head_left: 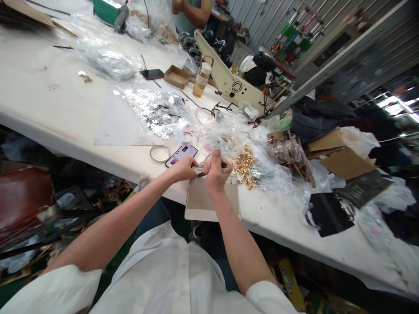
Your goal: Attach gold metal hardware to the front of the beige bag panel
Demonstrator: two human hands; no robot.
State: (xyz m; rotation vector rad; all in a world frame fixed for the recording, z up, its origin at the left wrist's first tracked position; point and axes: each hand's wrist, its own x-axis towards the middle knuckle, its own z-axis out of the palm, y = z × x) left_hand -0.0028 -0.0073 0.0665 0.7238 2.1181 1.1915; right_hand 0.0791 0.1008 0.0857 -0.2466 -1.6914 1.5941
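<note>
A flat beige piece point(200, 198), like a small handbag body, lies at the table's front edge in front of me. My left hand point(186, 169) is closed at its upper left corner, fingertips pinching the edge. My right hand point(216, 172) is wrapped around a slim dark tool point(224, 165), whose tip points left toward my left fingers. I cannot make out the tool's exact kind. Just right of my right hand is a pile of small gold metal fittings point(245, 165). Beyond my left hand lie a phone point(181, 155) with its screen lit and a beige ring-shaped strap point(159, 154).
Plastic bags of silvery pieces point(163, 111) cover the white table point(65, 96). Farther back stand a bottle point(201, 80), a small cardboard box point(176, 76) and a cream machine point(232, 83). A black bag point(330, 213) lies at right. Another person's arm point(196, 13) shows across the table.
</note>
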